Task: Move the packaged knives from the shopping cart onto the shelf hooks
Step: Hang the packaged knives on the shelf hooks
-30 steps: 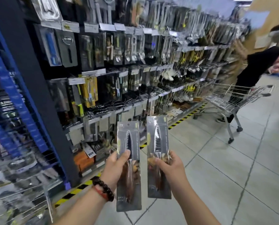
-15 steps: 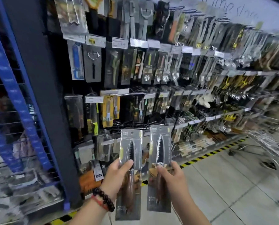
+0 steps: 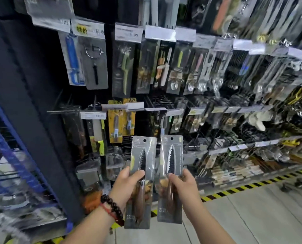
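Note:
My left hand [image 3: 127,184] grips a packaged knife [image 3: 142,155] by its middle, thumb across the front of the grey card. Beside it, my right hand [image 3: 185,185] grips a second packaged knife [image 3: 172,152] of the same kind. Both packs stand upright with their hang holes at the top, held side by side in front of the shelf hooks [image 3: 157,101] of the kitchen-tool display. Each knife has a serrated blade and a brown wooden handle. The shopping cart is out of view.
The display wall carries rows of hanging peelers, knives and spoons with price tags [image 3: 128,33]. A bare hook [image 3: 62,110] juts out at the left of the middle row. A dark upright post [image 3: 23,95] and blue wire racking [image 3: 9,155] stand on the left. Yellow-black tape [image 3: 234,191] edges the tiled floor.
The view has swung left and closed in on the display, so the cart and the person by it have left the frame. Both hands have kept their packs and lifted them nearer the hooks.

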A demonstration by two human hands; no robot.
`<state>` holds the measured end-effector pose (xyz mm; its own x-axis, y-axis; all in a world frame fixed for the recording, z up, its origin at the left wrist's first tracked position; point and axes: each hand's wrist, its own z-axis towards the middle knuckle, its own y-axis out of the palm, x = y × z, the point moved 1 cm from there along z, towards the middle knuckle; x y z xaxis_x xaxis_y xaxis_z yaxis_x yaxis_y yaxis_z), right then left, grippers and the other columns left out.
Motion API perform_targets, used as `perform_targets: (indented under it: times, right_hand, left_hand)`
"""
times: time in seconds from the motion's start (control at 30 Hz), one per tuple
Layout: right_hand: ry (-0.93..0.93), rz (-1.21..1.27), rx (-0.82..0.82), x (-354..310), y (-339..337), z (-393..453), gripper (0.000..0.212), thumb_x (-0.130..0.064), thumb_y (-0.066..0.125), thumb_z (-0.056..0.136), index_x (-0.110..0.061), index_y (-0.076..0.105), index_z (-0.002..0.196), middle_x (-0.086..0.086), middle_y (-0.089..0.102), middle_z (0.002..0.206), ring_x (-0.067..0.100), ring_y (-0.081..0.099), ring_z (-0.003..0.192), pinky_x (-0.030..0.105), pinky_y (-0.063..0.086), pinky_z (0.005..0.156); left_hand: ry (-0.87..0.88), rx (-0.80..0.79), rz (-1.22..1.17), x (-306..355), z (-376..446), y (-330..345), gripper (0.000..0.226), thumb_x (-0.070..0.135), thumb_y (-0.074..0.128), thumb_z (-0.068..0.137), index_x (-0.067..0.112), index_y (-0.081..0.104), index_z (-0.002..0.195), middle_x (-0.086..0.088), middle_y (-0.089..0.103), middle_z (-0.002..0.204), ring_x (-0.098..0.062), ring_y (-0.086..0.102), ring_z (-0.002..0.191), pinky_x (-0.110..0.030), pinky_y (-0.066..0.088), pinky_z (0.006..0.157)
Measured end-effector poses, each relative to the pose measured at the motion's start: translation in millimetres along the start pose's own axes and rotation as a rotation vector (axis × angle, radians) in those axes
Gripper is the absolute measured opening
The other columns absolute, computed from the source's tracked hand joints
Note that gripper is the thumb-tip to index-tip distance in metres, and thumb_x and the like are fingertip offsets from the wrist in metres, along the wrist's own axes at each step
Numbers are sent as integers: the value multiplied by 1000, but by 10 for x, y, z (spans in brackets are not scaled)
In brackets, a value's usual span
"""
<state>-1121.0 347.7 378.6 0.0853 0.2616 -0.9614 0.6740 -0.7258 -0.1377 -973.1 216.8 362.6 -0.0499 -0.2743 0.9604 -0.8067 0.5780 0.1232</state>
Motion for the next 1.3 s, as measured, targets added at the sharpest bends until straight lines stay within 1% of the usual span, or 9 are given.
perform_targets:
  times: [0.07, 0.17, 0.3, 0.4, 0.53, 0.73, 0.87, 0.97, 1.3]
  right_hand:
    - [-18, -49, -60, -50, -22, 351, 18, -17, 67, 89, -17, 62, 106, 2, 71, 92, 14, 67, 79, 17, 48, 59]
    - [8, -82, -156, -157, -19, 819, 17, -12, 65, 89, -22, 63, 103, 2, 72, 93, 13, 67, 78, 18, 48, 56]
    - [53, -62, -300, -274, 72, 1315, 34, -16, 68, 87, -16, 60, 120, 1, 69, 104, 16, 66, 91, 34, 54, 84]
    - [80, 12, -357, -275, 231, 1578, 57, -31, 69, 89, -10, 47, 137, 3, 55, 134, 23, 54, 122, 39, 37, 109]
    - [44, -71, -391, -93, 508, 1872, 79, -70, 70, 71, -17, 59, 128, 7, 54, 141, 23, 54, 125, 46, 40, 110]
    - [83, -46, -362, -247, 672, 2142, 67, -35, 61, 93, 18, 39, 127, 31, 41, 142, 43, 42, 129, 52, 33, 109]
    - [85, -120, -305, -245, 727, 2271, 71, -38, 63, 90, 19, 39, 124, 39, 37, 137, 48, 41, 125, 58, 30, 109]
    - [93, -41, -309, -219, 727, 2337, 66, -28, 60, 94, 21, 34, 128, 40, 32, 140, 50, 36, 128, 57, 27, 109]
    - [107, 166, -261, -266, 717, 2431, 77, -37, 68, 88, -8, 30, 148, -1, 45, 141, 23, 45, 129, 38, 34, 110]
  left_hand:
    - [47, 25, 9, 96, 154, 112, 62, 42, 74, 76, 19, 54, 130, 4, 61, 129, -14, 57, 118, -37, 43, 105]
    - [22, 124, 76, 110, 397, 175, 27, 24, 69, 84, 23, 65, 110, -3, 72, 105, -23, 66, 102, -41, 50, 96]
    - [19, 214, 48, 159, 642, 228, 34, 34, 74, 71, 17, 68, 100, -9, 74, 96, -23, 69, 92, -45, 52, 91]
    - [-9, 278, 59, 116, 803, 226, 7, 9, 66, 87, 15, 67, 91, 10, 74, 74, -4, 68, 74, -21, 52, 71]
    - [-34, 338, 7, 147, 966, 211, 8, 10, 65, 89, 15, 69, 95, 8, 76, 89, -6, 68, 87, -20, 49, 75]
    - [-98, 317, -44, 105, 1250, 111, 4, 28, 63, 90, 25, 65, 91, 19, 70, 84, 8, 61, 81, -9, 43, 64]
    - [-125, 315, -47, 48, 1412, -49, 23, 35, 65, 88, 16, 67, 99, 1, 71, 100, -12, 64, 97, -23, 47, 79]
    - [-137, 275, -36, 10, 1526, -132, 20, 38, 63, 89, 23, 62, 102, 9, 65, 103, -1, 58, 94, -19, 43, 74]
    - [-133, 214, 35, -50, 1759, -121, 64, 72, 72, 61, 22, 69, 101, 11, 72, 104, -10, 64, 102, -39, 46, 100]
